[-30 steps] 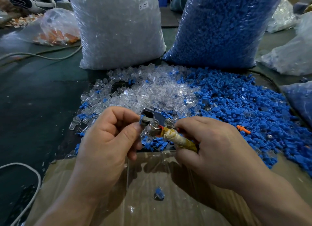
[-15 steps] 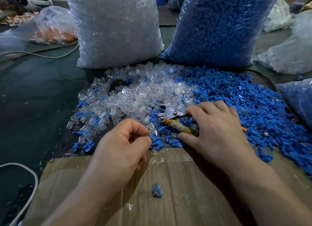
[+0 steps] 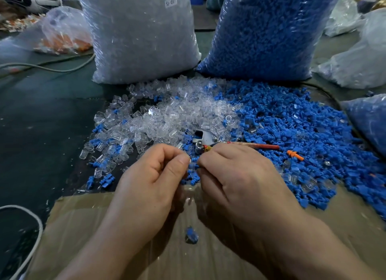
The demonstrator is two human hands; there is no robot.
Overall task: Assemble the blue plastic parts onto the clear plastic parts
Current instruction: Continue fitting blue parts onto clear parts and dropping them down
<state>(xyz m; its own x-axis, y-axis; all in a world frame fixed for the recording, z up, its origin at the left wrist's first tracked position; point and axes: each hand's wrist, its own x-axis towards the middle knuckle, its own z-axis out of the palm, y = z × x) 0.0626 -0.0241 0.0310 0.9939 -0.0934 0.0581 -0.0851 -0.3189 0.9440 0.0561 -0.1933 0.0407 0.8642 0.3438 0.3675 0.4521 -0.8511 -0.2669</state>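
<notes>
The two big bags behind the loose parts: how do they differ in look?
The left bag holds clear parts; the right bag holds blue parts. The left bag carries a small white label near its top; the right bag shows none. Both stand upright, full, side by side.

"SJ 017" sticker (image 3: 170,2), clear-parts bag (image 3: 142,39)

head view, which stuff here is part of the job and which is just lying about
Job: left hand, right hand, small part pinched between them, loose clear parts, loose blue parts, blue-and-clear piece on the cardboard.

Lying about: metal tool (unheld), orange plug, bag of orange bits, grey cable.
</notes>
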